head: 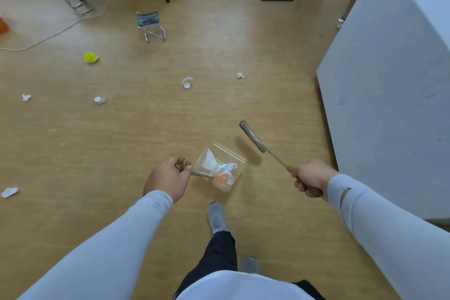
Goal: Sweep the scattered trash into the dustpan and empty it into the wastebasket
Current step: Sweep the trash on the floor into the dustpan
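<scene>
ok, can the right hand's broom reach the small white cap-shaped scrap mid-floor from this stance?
Probably not yet: the broom head hangs well short of the white cap-shaped scrap. Bare wood floor between; a step forward should do.

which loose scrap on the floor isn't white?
The yellow-green wad, far left near the cable. The other loose scraps on the floor are white or clear, such as the crumpled paper at the left edge.

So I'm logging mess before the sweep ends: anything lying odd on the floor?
Yes. A yellow wrapper, a clear cup on its side and crumpled paper lie scattered on the floor, outside the dustpan.
</scene>
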The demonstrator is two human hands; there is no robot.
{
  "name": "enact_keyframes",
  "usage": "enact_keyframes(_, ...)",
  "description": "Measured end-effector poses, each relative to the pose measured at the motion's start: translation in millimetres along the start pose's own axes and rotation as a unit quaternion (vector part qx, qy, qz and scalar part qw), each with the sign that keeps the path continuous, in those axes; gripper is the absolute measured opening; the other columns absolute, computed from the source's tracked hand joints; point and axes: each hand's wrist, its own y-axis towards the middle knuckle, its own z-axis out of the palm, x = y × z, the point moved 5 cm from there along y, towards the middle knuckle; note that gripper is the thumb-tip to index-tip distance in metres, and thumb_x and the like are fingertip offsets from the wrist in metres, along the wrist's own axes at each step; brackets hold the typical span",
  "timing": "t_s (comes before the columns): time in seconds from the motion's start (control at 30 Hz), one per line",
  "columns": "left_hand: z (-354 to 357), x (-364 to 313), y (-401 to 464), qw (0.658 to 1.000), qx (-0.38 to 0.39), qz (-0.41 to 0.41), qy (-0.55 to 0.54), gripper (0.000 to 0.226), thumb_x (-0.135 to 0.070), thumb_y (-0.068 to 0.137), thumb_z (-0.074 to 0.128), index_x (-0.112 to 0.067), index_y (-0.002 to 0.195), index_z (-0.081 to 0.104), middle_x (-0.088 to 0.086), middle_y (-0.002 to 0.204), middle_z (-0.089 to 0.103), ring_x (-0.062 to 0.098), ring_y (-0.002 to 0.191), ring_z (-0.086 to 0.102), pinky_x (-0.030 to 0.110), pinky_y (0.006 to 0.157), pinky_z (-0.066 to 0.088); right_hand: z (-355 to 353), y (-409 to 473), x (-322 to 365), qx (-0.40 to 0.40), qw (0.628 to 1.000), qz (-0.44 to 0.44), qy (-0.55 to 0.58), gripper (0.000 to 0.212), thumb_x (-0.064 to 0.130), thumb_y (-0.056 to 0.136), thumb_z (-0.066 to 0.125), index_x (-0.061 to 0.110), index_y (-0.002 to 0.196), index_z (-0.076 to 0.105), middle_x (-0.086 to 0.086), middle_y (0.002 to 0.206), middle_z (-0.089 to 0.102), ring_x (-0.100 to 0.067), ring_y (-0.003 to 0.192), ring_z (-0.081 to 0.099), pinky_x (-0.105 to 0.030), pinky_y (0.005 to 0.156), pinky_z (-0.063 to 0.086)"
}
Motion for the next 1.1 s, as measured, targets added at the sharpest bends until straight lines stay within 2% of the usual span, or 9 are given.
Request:
enact_keyframes(0.07, 0, -13, 29, 1.0, 0.008, -0.001, -0.006, 0.02, -0.047, 0.092, 0.059, -0.03, 0.082, 0.057, -0.009, 0.071, 0.063, 0.018, 0.07, 0.062, 0.03, 0.062, 0.046, -10, 16, 23, -0.014, 1.0, 0.002, -0.003, 0.032, 0.023, 0.087, 0.062, -0.003, 0.103, 0.07, -0.01, 0.06, 0.064, -0.027, 0.064, 0.047, -0.033, 0.055, 0.04)
enact_keyframes(0.13, -2, -27, 58, 1.0, 0.017, -0.002, -0.012, 0.023, -0.046, 0.092, 0.059, -0.03, 0.077, 0.054, -0.008, 0.071, 0.062, 0.018, 0.07, 0.061, 0.029, 0.06, 0.044, -19, 30, 48, -0.024, 1.0, 0.008, 0.002, 0.031, 0.023, 0.088, 0.063, -0.002, 0.104, 0.069, -0.01, 0.059, 0.063, -0.026, 0.058, 0.045, -0.03, 0.05, 0.039)
enact_keyframes(0.27, -10, -57, 110, 0.999, 0.034, 0.011, -0.027, 0.023, -0.044, 0.092, 0.059, -0.029, 0.076, 0.054, -0.006, 0.068, 0.06, 0.022, 0.071, 0.062, 0.03, 0.061, 0.046, -35, 57, 99, -0.039, 0.999, 0.013, 0.008, 0.03, 0.025, 0.089, 0.063, 0.0, 0.104, 0.069, -0.009, 0.059, 0.063, -0.026, 0.064, 0.046, -0.031, 0.053, 0.04)
enact_keyframes(0.37, -18, -82, 143, 0.999, 0.039, 0.014, -0.022, 0.026, -0.045, 0.092, 0.059, -0.03, 0.072, 0.05, -0.006, 0.07, 0.06, 0.023, 0.072, 0.062, 0.031, 0.062, 0.046, -48, 70, 131, -0.042, 0.999, 0.01, 0.019, 0.025, 0.023, 0.093, 0.062, 0.001, 0.103, 0.068, -0.01, 0.061, 0.062, -0.023, 0.059, 0.045, -0.029, 0.048, 0.038)
enact_keyframes(0.57, -13, -139, 208, 0.999, 0.043, 0.014, -0.012, 0.021, -0.046, 0.092, 0.058, -0.029, 0.08, 0.056, -0.007, 0.073, 0.063, 0.022, 0.075, 0.063, 0.032, 0.066, 0.051, -82, 121, 193, -0.05, 0.998, 0.001, 0.026, 0.022, 0.02, 0.093, 0.062, 0.0, 0.099, 0.068, -0.012, 0.063, 0.063, -0.022, 0.053, 0.047, -0.026, 0.043, 0.04)
enact_keyframes(0.73, -6, -204, 259, 0.999, 0.036, 0.009, -0.015, 0.018, -0.046, 0.092, 0.059, -0.029, 0.087, 0.06, -0.007, 0.072, 0.065, 0.021, 0.075, 0.064, 0.035, 0.072, 0.055, -125, 177, 245, -0.033, 0.999, -0.012, 0.029, 0.018, 0.014, 0.091, 0.059, 0.0, 0.098, 0.067, -0.014, 0.064, 0.063, -0.027, 0.064, 0.047, -0.027, 0.046, 0.038)
enact_keyframes(0.87, -2, -253, 293, 1.0, 0.022, -0.008, -0.003, 0.018, -0.047, 0.091, 0.059, -0.03, 0.092, 0.062, -0.009, 0.071, 0.063, 0.02, 0.073, 0.062, 0.031, 0.066, 0.049, -167, 220, 278, -0.01, 1.0, -0.011, 0.025, 0.019, 0.013, 0.087, 0.057, 0.001, 0.097, 0.068, -0.013, 0.06, 0.062, -0.027, 0.065, 0.047, -0.026, 0.045, 0.035)
enact_keyframes(0.97, 4, -290, 316, 1.0, 0.022, -0.008, 0.005, 0.013, -0.047, 0.093, 0.058, -0.034, 0.093, 0.058, -0.014, 0.075, 0.06, 0.019, 0.074, 0.061, 0.031, 0.066, 0.048, -199, 245, 304, -0.003, 1.0, -0.021, 0.011, 0.021, 0.014, 0.084, 0.057, 0.001, 0.097, 0.069, -0.011, 0.057, 0.063, -0.028, 0.066, 0.048, -0.031, 0.05, 0.036)
enact_keyframes(1.1, 11, -328, 345, 1.0, 0.019, -0.015, 0.012, 0.022, -0.049, 0.094, 0.056, -0.029, 0.103, 0.062, -0.009, 0.081, 0.064, 0.021, 0.076, 0.064, 0.037, 0.071, 0.057, -233, 278, 342, -0.009, 0.999, -0.028, -0.016, 0.027, 0.015, 0.08, 0.057, -0.001, 0.097, 0.07, -0.011, 0.056, 0.065, -0.029, 0.064, 0.05, -0.037, 0.063, 0.04)
